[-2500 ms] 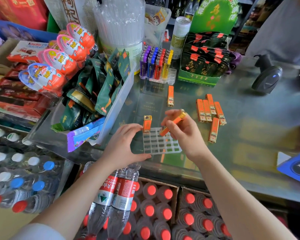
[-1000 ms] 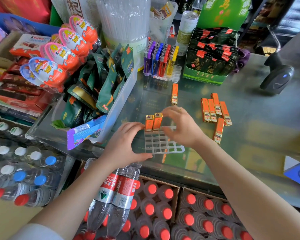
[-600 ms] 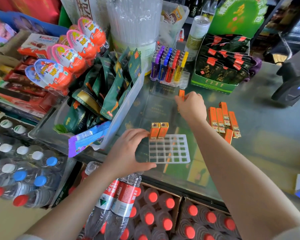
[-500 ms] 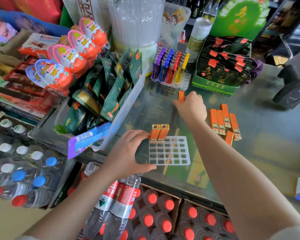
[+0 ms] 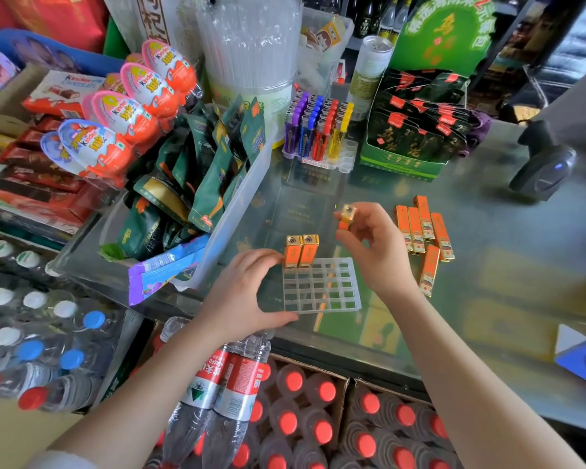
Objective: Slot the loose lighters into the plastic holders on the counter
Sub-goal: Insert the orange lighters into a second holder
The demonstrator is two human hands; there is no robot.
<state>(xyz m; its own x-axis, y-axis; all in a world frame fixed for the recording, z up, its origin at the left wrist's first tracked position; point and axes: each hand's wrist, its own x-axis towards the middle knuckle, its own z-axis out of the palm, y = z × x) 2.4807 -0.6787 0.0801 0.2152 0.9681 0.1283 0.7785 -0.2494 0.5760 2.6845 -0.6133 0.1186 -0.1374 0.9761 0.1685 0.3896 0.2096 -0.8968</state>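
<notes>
A clear plastic grid holder [image 5: 322, 288] lies on the glass counter. Two orange lighters [image 5: 300, 251] stand upright in its far-left slots. My left hand [image 5: 247, 292] grips the holder's left edge, thumb at its near corner. My right hand [image 5: 378, 245] holds an orange lighter [image 5: 346, 217] upright between thumb and fingers, above and just right of the holder's far edge. Several loose orange lighters [image 5: 423, 231] lie flat on the counter to the right of that hand.
A second holder with coloured lighters [image 5: 318, 133] stands at the back. A clear bin of green packets [image 5: 197, 184] sits left, a green display box [image 5: 413, 130] back right, a barcode scanner [image 5: 548, 164] far right. Bottled drinks [image 5: 285, 418] stand below the counter.
My right hand reached to the single lighter lying farther back, picked it up and brought it back toward the holder. The left hand stayed on the holder.
</notes>
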